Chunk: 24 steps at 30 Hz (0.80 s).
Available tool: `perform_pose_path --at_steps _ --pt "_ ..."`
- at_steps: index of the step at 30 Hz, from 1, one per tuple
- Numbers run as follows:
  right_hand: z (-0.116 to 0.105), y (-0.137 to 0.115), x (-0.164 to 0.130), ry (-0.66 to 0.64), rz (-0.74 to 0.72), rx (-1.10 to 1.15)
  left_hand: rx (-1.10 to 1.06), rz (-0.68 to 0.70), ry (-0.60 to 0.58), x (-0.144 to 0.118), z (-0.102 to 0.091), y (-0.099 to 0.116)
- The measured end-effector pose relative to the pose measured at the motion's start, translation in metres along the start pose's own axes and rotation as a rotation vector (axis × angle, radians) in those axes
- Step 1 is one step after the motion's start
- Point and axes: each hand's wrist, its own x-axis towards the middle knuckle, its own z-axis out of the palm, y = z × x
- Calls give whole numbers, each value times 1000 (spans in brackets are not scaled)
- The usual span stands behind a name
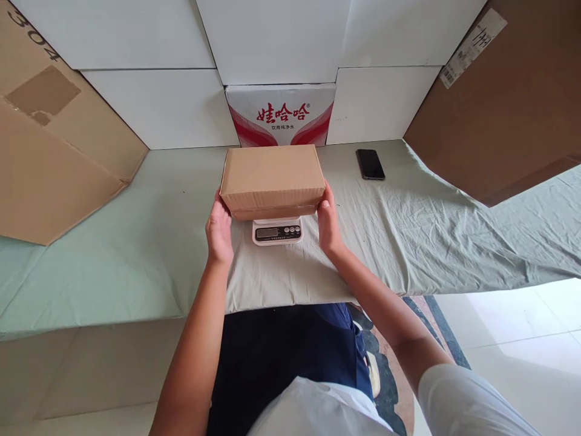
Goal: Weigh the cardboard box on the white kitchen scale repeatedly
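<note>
Head view shows one plain brown cardboard box, closed and unmarked, sitting on one small white scale whose display panel pokes out between the two hands, with the left hand flat against its left end and the right hand pressed to its right end, both holding the box. Beneath the hands, a wrinkled pale green cloth covers the desk. Beyond the right hand lies one black phone; beyond the box stand white blocks, one red-printed carton and two big cardboard sheets.
</note>
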Motion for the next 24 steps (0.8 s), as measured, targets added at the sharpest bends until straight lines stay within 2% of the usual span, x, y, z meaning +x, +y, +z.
perform_pose_path --at_steps 6,18,21,24 --pt "3 -9 -1 -20 -15 27 -13 -26 -23 1 0 3" --pt "3 1 1 -54 -31 -40 -25 -52 -42 1 7 13" --pt "5 -8 7 -54 -62 -68 -44 -24 -73 11 8 21" --pt "7 -23 27 -43 -154 -95 -62 49 -121 34 13 32"
